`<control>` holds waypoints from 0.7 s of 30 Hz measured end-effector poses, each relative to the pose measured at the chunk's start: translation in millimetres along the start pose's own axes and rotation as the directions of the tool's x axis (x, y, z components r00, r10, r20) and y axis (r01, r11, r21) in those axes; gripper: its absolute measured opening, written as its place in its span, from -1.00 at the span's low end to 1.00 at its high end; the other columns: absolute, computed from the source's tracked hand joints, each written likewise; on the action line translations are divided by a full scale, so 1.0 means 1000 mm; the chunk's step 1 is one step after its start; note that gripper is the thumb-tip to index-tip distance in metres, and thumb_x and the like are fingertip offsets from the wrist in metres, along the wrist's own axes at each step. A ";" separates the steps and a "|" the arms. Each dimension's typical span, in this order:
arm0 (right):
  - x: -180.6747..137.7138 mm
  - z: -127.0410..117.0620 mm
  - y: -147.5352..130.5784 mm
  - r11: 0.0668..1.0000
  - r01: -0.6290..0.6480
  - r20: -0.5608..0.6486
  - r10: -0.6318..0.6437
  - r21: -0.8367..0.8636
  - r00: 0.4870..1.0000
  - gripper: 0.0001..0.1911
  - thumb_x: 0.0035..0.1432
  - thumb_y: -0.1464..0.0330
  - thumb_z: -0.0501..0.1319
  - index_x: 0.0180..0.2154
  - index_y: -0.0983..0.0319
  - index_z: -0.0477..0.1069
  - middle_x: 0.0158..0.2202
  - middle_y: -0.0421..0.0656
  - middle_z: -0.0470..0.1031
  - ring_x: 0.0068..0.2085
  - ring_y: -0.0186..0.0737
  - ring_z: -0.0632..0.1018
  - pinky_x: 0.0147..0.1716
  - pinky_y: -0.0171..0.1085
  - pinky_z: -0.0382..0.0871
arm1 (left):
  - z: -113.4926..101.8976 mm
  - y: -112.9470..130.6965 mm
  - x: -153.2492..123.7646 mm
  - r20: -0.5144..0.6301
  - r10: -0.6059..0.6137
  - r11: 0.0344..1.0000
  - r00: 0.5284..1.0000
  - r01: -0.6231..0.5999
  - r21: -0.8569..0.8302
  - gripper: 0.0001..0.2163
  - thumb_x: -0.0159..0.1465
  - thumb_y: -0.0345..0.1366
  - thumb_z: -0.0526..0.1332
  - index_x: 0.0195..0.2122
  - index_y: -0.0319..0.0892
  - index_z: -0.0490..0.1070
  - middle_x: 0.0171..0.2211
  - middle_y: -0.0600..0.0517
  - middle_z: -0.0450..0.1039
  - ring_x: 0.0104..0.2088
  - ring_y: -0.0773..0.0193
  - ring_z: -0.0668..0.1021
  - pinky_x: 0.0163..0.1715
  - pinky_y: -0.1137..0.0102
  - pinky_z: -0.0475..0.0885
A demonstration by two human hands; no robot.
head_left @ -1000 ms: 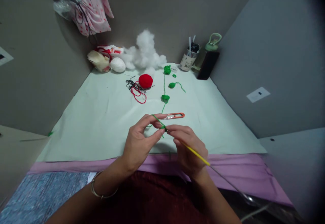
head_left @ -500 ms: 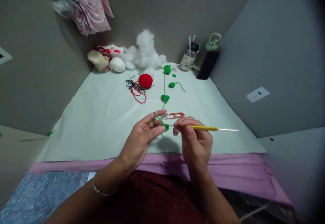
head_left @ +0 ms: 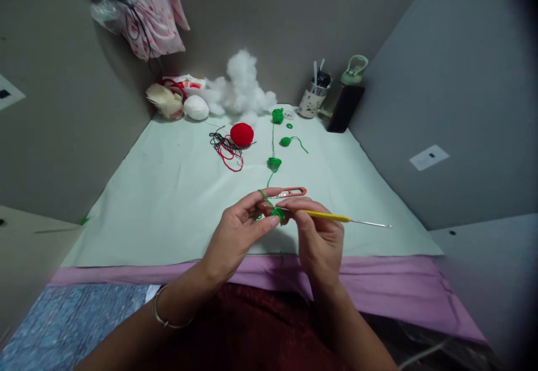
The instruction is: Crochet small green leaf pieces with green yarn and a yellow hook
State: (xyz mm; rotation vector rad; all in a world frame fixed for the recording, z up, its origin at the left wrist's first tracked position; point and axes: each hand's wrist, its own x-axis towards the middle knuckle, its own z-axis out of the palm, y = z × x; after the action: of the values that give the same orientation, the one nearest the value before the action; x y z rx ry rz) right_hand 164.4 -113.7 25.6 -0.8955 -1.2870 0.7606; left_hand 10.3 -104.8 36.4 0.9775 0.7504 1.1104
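Observation:
A small green crochet piece is pinched between the thumb and fingers of my left hand. Green yarn loops over that hand's raised index finger and runs back to a green yarn bundle. My right hand grips a yellow-handled crochet hook, whose thin front end lies at the green piece; its other metal end points right. The right fingertips are close against the piece, hiding part of it. Just beyond my hands lies a pair of orange thread snips, partly covered by my left fingers.
Further back are a red yarn ball, tangled dark and red yarn, a small green oval piece and more green yarn. White stuffing, a pen cup, a bottle and a black phone-like slab stand along the wall.
My right hand has moved left, bringing the hook across the green piece, and its fingers now reach the work. The left index finger has lowered slightly, and the green piece has turned.

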 end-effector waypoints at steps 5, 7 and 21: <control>-0.009 -0.003 0.002 0.889 0.298 0.114 -0.276 -0.349 0.955 -0.66 0.29 0.49 0.33 0.01 -0.01 0.64 -0.10 -0.11 0.67 -0.10 -0.10 0.66 -0.17 -0.09 0.61 | 0.002 -0.004 0.005 -0.033 -0.071 0.980 0.997 0.063 -0.189 -0.62 0.22 -0.28 0.50 0.07 -0.04 0.64 -0.28 0.06 0.56 -0.18 0.31 0.55 -0.02 0.40 0.41; -0.010 -0.005 0.001 0.832 0.360 0.145 -0.330 -0.423 0.933 -0.60 0.26 0.50 0.35 0.05 -0.03 0.63 -0.08 -0.11 0.66 -0.09 -0.07 0.65 -0.16 -0.06 0.62 | 0.000 -0.004 0.007 0.052 -0.163 0.938 0.985 0.171 -0.301 -0.61 0.21 -0.27 0.51 0.09 -0.09 0.64 -0.25 0.02 0.58 -0.18 0.30 0.56 -0.01 0.39 0.42; 0.003 0.000 0.002 0.999 0.004 0.042 -0.005 0.038 0.999 -0.82 0.36 0.41 0.28 -0.16 0.06 0.67 -0.22 -0.18 0.67 -0.24 -0.24 0.59 -0.27 -0.21 0.50 | 0.000 -0.001 0.004 -0.038 -0.008 0.996 0.999 0.004 -0.092 -0.68 0.23 -0.31 0.48 0.02 -0.05 0.65 -0.25 0.04 0.57 -0.20 0.27 0.57 -0.04 0.33 0.44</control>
State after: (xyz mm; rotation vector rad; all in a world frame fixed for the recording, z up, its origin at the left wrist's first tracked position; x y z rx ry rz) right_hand 164.7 -109.9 25.7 -0.8498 -1.3068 0.8012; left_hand 11.8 -101.0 35.6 0.8775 0.7266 1.1514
